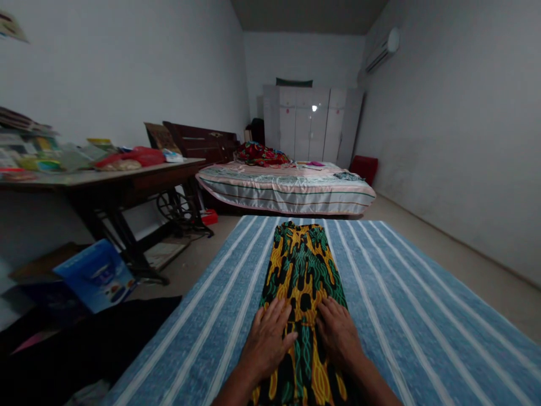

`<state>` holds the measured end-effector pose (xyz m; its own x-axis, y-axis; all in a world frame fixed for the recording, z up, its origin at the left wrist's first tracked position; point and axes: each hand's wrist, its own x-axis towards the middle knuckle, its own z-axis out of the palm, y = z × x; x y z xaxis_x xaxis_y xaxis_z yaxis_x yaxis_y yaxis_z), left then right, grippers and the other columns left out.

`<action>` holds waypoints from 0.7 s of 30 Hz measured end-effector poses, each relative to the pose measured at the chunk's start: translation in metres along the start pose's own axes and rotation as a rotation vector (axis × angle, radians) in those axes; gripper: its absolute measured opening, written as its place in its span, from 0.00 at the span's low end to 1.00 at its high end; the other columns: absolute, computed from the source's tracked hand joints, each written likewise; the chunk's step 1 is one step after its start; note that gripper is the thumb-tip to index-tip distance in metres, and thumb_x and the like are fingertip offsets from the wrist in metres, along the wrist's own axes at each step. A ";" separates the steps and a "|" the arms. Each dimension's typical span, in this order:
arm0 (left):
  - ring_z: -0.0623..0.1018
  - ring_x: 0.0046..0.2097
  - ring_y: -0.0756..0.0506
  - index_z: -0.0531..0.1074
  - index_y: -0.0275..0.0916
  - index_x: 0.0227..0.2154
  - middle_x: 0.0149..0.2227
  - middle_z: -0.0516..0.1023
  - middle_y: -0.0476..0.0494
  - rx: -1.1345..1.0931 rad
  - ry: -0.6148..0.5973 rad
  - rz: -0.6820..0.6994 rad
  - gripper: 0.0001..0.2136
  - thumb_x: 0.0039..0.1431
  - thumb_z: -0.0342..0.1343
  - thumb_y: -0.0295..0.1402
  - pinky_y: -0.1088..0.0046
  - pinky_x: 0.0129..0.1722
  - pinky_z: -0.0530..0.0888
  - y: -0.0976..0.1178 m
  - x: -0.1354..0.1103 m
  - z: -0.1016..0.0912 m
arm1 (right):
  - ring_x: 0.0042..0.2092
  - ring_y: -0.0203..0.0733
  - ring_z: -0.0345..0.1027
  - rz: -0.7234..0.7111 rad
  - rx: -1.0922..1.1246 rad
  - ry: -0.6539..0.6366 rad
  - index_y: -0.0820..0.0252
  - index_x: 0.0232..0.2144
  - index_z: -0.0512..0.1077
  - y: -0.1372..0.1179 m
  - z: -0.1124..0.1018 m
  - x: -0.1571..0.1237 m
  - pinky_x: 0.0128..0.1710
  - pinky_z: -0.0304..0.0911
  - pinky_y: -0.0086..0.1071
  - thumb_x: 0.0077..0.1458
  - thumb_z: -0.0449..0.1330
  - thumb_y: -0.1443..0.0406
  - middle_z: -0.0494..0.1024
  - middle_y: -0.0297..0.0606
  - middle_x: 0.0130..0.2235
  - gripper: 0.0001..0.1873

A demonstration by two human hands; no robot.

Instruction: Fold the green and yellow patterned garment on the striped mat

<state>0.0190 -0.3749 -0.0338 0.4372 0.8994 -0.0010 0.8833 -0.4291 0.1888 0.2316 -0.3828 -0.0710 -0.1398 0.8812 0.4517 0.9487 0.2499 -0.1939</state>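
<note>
A long folded garment (302,265), patterned in black, yellow and green, lies flat in a narrow strip pointing away from me. My left hand (269,338) rests on its left side, fingers stretched out and thumb spread toward the middle. On the right side my right hand (338,332) lies palm down, its fingers extended over the fabric. Beneath the garment is a blue cloth with white stripes (393,304). The garment's near end runs out of view between my forearms, and its exact kind cannot be made out.
Beyond the striped cloth stands a bed (291,189) with a red floral blanket (262,153). At left is a cluttered sewing-machine table (105,177). A blue box (99,276) sits on the floor below it, near dark cloth (101,344). A wardrobe (310,124) lines the back wall.
</note>
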 end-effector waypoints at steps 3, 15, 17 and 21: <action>0.48 0.66 0.41 0.50 0.46 0.63 0.66 0.47 0.46 -0.009 -0.027 -0.012 0.27 0.62 0.42 0.45 0.51 0.63 0.48 0.002 -0.001 -0.005 | 0.56 0.48 0.62 -0.023 0.003 0.032 0.57 0.47 0.70 0.002 0.003 -0.001 0.53 0.59 0.42 0.57 0.49 0.69 0.72 0.41 0.52 0.17; 0.52 0.65 0.40 0.48 0.50 0.63 0.65 0.49 0.48 0.065 0.015 0.028 0.28 0.61 0.47 0.42 0.51 0.61 0.55 -0.012 0.003 0.015 | 0.53 0.47 0.66 -0.094 -0.055 0.147 0.56 0.47 0.71 0.014 0.025 -0.004 0.50 0.63 0.40 0.55 0.53 0.66 0.74 0.40 0.51 0.17; 0.55 0.64 0.39 0.48 0.51 0.63 0.65 0.51 0.48 0.090 0.045 0.059 0.29 0.60 0.49 0.42 0.54 0.61 0.57 -0.020 0.004 0.021 | 0.51 0.48 0.68 -0.182 -0.079 0.197 0.55 0.46 0.71 0.024 0.034 -0.004 0.47 0.65 0.38 0.54 0.55 0.65 0.75 0.39 0.50 0.17; 0.60 0.62 0.40 0.50 0.52 0.62 0.63 0.56 0.47 0.119 0.061 0.118 0.28 0.60 0.50 0.43 0.61 0.58 0.61 -0.033 0.006 0.027 | 0.46 0.47 0.72 -0.309 -0.139 0.272 0.52 0.44 0.73 0.038 0.052 -0.005 0.40 0.67 0.35 0.53 0.57 0.61 0.77 0.39 0.46 0.16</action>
<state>-0.0026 -0.3578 -0.0663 0.5310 0.8441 0.0742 0.8419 -0.5354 0.0668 0.2539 -0.3568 -0.1263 -0.3613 0.6311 0.6864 0.9058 0.4124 0.0975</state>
